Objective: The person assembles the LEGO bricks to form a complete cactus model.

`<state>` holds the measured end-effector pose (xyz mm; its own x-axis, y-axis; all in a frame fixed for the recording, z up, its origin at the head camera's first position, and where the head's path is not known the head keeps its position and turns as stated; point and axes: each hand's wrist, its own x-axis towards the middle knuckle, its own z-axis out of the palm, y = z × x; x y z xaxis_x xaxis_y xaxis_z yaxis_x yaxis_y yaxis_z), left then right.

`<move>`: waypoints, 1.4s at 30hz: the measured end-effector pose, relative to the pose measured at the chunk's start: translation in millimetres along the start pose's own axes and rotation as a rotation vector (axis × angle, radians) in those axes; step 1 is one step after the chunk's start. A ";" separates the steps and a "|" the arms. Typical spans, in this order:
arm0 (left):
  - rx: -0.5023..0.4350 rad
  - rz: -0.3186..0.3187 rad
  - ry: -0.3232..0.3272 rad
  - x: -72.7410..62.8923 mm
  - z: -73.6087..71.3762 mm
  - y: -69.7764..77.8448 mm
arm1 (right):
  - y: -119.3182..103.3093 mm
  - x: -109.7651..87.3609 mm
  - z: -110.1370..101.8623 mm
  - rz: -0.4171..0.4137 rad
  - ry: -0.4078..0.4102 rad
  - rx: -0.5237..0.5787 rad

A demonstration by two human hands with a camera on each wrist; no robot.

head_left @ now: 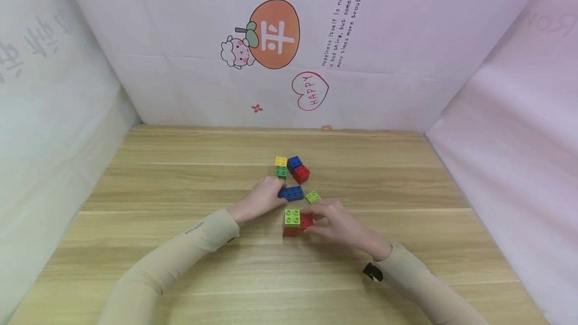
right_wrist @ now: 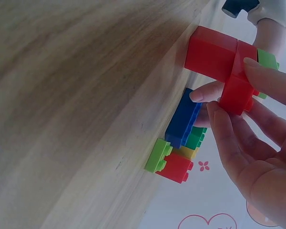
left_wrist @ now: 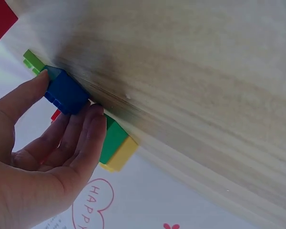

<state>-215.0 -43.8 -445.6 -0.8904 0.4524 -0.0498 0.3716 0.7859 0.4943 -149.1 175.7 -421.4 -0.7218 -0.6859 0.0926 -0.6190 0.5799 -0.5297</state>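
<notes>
My left hand [head_left: 261, 198] pinches a long blue brick [head_left: 294, 193] between thumb and fingers, low over the wooden table; the left wrist view shows this blue brick [left_wrist: 69, 93] from the side. With my right hand [head_left: 340, 223] I grip the jutting end of a red brick [right_wrist: 236, 94]. That brick lies across a bigger red block [right_wrist: 212, 52] standing on the table. A lime green brick [head_left: 292, 216] tops the other end of this stack. Right beside the blue brick is a small lime green brick [head_left: 313, 196].
Behind my left hand stand a yellow brick [head_left: 281, 161] and a green brick [head_left: 280, 170], close together. To their right are a small blue brick [head_left: 294, 162] and a red brick [head_left: 301, 173]. White printed cloth [head_left: 180, 64] walls the table's back and sides.
</notes>
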 end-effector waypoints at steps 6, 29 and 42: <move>-0.075 -0.013 0.001 -3.1 -4.0 -1.6 | 0.3 0.1 -0.5 0.007 -0.003 0.004; -0.185 0.004 0.062 -37.8 -44.3 -6.1 | -1.8 2.3 -2.4 0.007 -0.006 -0.025; -0.159 0.056 0.091 -58.4 -54.0 7.1 | -1.2 1.2 -0.4 0.018 -0.006 -0.025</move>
<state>-174.6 -87.4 -392.3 -0.8922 0.4480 0.0567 0.3816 0.6808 0.6252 -149.3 174.4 -420.3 -0.7310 -0.6779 0.0781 -0.6137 0.6029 -0.5097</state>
